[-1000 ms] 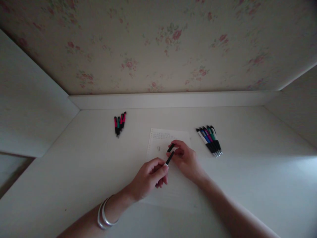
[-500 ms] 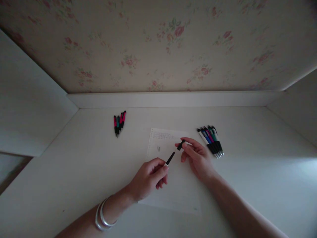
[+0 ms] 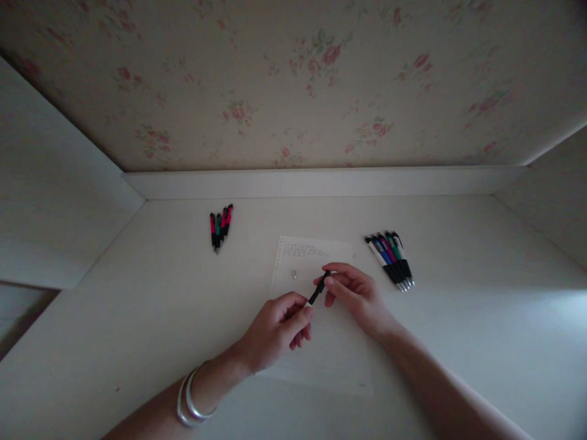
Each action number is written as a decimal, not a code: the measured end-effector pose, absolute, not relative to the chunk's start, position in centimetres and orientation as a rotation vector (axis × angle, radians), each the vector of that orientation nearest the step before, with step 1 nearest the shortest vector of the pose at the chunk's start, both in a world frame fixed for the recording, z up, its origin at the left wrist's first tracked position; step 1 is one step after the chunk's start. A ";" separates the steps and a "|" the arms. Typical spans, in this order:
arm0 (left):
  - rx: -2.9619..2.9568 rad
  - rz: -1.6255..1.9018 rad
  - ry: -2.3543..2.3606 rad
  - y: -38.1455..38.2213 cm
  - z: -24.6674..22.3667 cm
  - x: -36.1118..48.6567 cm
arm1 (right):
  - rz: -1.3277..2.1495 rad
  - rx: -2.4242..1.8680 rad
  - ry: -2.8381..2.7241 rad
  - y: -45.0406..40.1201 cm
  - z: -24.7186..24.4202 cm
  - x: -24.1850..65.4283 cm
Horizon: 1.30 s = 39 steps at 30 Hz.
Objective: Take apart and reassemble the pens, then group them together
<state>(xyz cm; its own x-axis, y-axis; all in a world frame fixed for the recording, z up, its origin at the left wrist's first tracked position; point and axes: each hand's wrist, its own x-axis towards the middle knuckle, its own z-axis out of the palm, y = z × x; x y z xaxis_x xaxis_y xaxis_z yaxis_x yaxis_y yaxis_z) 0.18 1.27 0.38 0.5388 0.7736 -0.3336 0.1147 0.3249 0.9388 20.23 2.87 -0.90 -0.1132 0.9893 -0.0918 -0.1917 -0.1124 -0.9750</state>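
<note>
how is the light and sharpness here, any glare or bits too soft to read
Head view: dim overall, with a pale glare on the desk at the right edge; head view again: the handwriting on the paper is too small and soft to read, and the held pen shows little detail.

Black grip (image 3: 323,282), earlier apart, now meets the pen barrel (image 3: 314,297).

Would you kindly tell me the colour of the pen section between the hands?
The pen section is black; see the head view.
</note>
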 end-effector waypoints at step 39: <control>0.892 0.902 0.970 1.4 -0.3 0.4 | 0.491 -1.556 -2.084 4.3 -1.2 15.9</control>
